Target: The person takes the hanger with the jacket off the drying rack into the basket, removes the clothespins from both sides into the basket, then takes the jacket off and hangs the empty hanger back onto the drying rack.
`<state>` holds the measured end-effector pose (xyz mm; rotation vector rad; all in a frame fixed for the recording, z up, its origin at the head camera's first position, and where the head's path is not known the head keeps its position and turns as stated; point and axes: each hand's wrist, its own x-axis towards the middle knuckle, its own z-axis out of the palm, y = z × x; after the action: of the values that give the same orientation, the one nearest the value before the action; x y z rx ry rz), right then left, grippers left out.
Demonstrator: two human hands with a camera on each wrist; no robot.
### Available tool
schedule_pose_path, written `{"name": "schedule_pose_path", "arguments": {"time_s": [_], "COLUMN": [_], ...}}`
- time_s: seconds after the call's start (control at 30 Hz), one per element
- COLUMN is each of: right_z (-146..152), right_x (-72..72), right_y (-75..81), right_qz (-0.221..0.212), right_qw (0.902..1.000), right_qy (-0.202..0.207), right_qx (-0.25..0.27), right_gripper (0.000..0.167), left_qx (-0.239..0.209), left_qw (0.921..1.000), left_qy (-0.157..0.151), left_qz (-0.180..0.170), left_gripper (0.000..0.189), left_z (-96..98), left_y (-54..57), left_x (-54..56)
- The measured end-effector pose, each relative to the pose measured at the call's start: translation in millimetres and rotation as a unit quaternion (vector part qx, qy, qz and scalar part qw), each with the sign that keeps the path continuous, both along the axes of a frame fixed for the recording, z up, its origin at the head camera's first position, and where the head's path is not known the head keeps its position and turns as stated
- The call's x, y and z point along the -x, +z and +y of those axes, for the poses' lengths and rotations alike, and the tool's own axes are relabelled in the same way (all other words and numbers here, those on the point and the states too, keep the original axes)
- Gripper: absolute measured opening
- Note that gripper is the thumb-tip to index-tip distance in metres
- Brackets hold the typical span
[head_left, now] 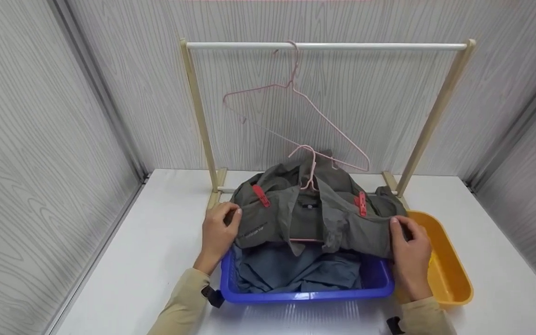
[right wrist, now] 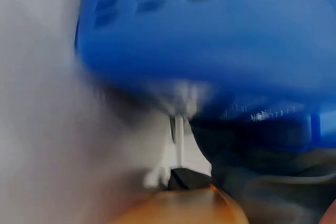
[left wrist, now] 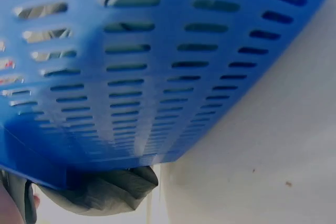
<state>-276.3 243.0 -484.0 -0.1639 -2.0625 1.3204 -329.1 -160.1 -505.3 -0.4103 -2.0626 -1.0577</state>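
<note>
Garment of dark grey cloth point(head_left: 361, 232): spread between both hands above the rear part of the basket, collar towards the rack; whether it rests on the far rim or is held just clear of it, I cannot tell.
Hanger of pink wire inside it point(head_left: 314, 163): hook sticking up through the neck, a stretch of lower bar showing in the front opening.
Red plastic clips: one on the garment's left half as seen point(head_left: 261, 196), one on the right half point(head_left: 362, 204), both near the shoulders.
Left hand point(head_left: 218, 232): thumb and fingers close together, pinching the garment's left edge.
Right hand point(head_left: 412, 253): thumb and fingers in a narrow grip on its right edge, beside the tub.
Basket of blue plastic with slotted walls point(head_left: 310, 296): on the worktop in front of the person, its slots filling much of the left wrist view; the right wrist view is blurred.
Slate-blue cloth point(head_left: 296, 272): crumpled inside the basket, under the garment's front edge.
Tub of orange-yellow plastic point(head_left: 452, 279): right of the basket, partly behind the right hand.
Rack with pale wooden posts point(head_left: 438, 114) and white rod point(head_left: 379, 46): standing behind the basket.
Second pink wire hanger point(head_left: 291, 84): hooked over the rod, tilted.
Worktop, white point(head_left: 165, 223): bordered by grey wood-grain panels point(head_left: 26, 153).
Sleeves, beige: left point(head_left: 184, 298) and right point(head_left: 424, 316).
</note>
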Motion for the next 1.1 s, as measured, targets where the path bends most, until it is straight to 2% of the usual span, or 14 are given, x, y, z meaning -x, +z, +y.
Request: {"name": "schedule_pose_path", "arguments": {"time_s": [0.13,0.2,0.27,0.4,0.5,0.63,0.7,0.8,0.9,1.1], "right_z": [3,4,3,-1,-3,-3,-3,-5,-7,-12], "right_x": [4.3,8.8,14.8,27.7,33.9,35.4,34.4,32.4,29.8,25.8], "right_y": [14.9,25.1,36.2,57.5,69.9,78.0,77.8,73.1,66.5,59.0], "right_qz": [0.011,0.014,-0.006,-0.081,-0.102,-0.08,-0.069,-0.054,-0.033,0.004], "right_qw": [0.9942,0.9871,0.9779,0.9524,0.9387,0.9386,0.9388,0.9391,0.9396,0.9464], "right_qy": [0.045,0.08,0.131,0.262,0.313,0.321,0.326,0.332,0.34,0.323], "right_qx": [-0.097,-0.139,-0.163,-0.134,-0.102,-0.096,-0.088,-0.07,-0.025,0.018], "right_gripper": [0.023,0.022,0.027,0.041,0.044,0.039,0.034,0.027,0.021,0.019], "left_qx": [-0.016,-0.019,-0.01,0.023,0.022,0.008,0.005,0.003,0.001,-0.022], "left_qw": [0.9997,0.9996,0.9997,0.9991,0.9978,0.9938,0.992,0.99,0.9887,0.985], "left_qy": [0.002,-0.002,-0.009,-0.024,-0.05,-0.098,-0.112,-0.121,-0.124,-0.129], "left_qz": [-0.017,-0.02,-0.021,-0.025,-0.037,-0.052,-0.059,-0.072,-0.084,-0.112], "left_gripper": [0.005,0.007,0.01,0.012,0.011,0.01,0.01,0.009,0.009,0.01], "left_z": [-1.9,-1.9,-1.8,-3.2,-6.6,-11.2,-12.7,-13.9,-14.2,-14.5], "left_y": [-3.8,-4.4,-3.3,2.4,8.5,16.5,18.0,17.5,15.1,13.9], "left_x": [-3.0,-3.4,-2.4,1.4,2.3,2.3,2.1,1.0,-0.4,-1.7]}}
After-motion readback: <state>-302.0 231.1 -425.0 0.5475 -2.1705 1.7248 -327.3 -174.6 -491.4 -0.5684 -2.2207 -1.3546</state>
